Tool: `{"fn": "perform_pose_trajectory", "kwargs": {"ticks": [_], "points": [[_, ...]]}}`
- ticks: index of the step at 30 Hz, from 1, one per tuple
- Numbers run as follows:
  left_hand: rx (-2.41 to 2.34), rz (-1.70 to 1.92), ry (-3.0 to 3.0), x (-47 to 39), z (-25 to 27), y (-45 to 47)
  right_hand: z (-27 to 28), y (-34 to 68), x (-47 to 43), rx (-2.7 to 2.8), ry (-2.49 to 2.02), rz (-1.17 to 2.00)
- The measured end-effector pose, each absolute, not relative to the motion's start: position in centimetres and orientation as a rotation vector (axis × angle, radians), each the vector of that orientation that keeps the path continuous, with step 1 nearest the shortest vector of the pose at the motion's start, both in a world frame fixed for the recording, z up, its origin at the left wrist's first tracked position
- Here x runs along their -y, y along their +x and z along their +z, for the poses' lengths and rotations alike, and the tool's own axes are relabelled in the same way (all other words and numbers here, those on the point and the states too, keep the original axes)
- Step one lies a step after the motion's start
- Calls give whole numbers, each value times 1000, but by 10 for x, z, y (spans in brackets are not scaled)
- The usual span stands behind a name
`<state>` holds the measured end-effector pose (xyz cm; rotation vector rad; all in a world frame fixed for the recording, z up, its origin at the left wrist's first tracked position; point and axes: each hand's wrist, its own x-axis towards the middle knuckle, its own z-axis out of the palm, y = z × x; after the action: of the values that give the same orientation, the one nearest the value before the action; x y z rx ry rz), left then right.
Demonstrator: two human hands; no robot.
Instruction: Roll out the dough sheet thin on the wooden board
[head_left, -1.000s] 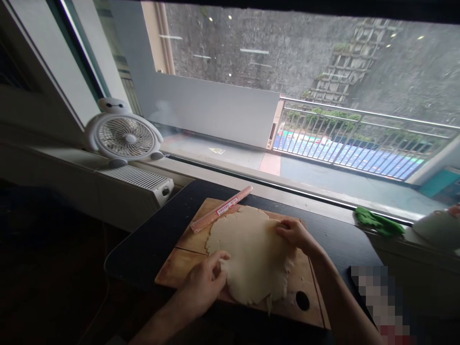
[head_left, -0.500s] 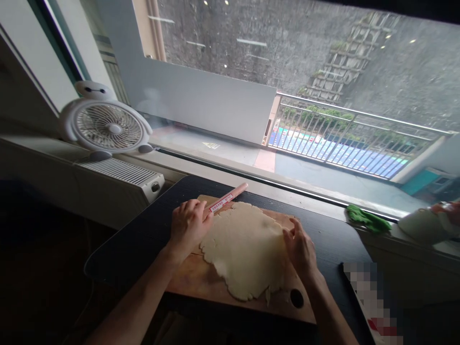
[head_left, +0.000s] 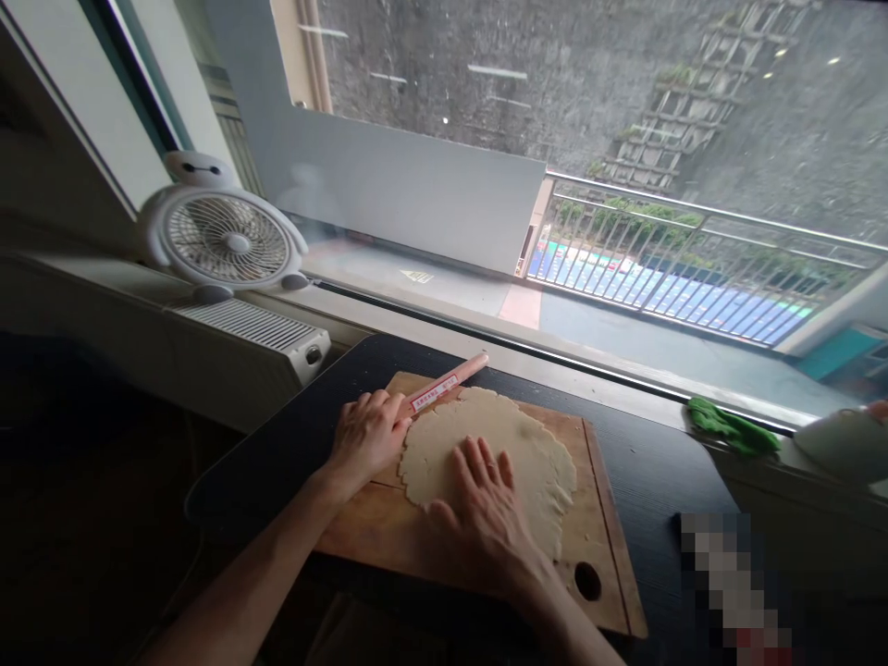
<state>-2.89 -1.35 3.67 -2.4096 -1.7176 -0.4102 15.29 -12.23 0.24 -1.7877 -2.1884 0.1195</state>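
Note:
A broad, ragged-edged sheet of dough lies flat on a wooden cutting board. My right hand rests on the dough's near part, fingers spread and palm down. At the board's left side, my left hand is closed around the near end of a wooden rolling pin with a red-and-white label. The pin slants toward the window along the dough's upper left edge, its far end past the board. My left palm hides its near end.
The board lies on a black table. A white fan stands behind a radiator at left. On the sill at right are a green cloth and a pale rounded container. A blurred-out item lies at the table's right.
My right hand has left the dough's right edge and moved left onto its surface, fingers spreading. My left hand stays on the rolling pin. The whole view has shifted slightly.

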Motion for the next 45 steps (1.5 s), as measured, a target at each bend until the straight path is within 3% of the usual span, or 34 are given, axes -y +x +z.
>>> {"fn": "perform_pose_trajectory", "kwargs": {"ticks": [4, 12, 18, 25, 33, 41, 45], "points": [[1597, -508, -2532, 23, 41, -27, 3, 175, 115, 2301, -1697, 137], [1276, -555, -2856, 55, 32, -10, 0, 319, 128, 1977, -2132, -249], [1180, -531, -2876, 49, 29, -27, 32, 269, 101, 2136, -1846, -234], [1386, -604, -2673, 8, 32, 1, 36, 248, -6, 1993, -2077, 59], [1347, -726, -2706, 45, 10, -5, 20, 248, 76, 2258, -1837, -102], [1451, -657, -2671, 15, 23, 12, 37, 241, -60, 1983, -1922, -46], [1404, -710, -2713, 38, 18, -3, 30, 242, -25, 2029, -1857, -37]]}}
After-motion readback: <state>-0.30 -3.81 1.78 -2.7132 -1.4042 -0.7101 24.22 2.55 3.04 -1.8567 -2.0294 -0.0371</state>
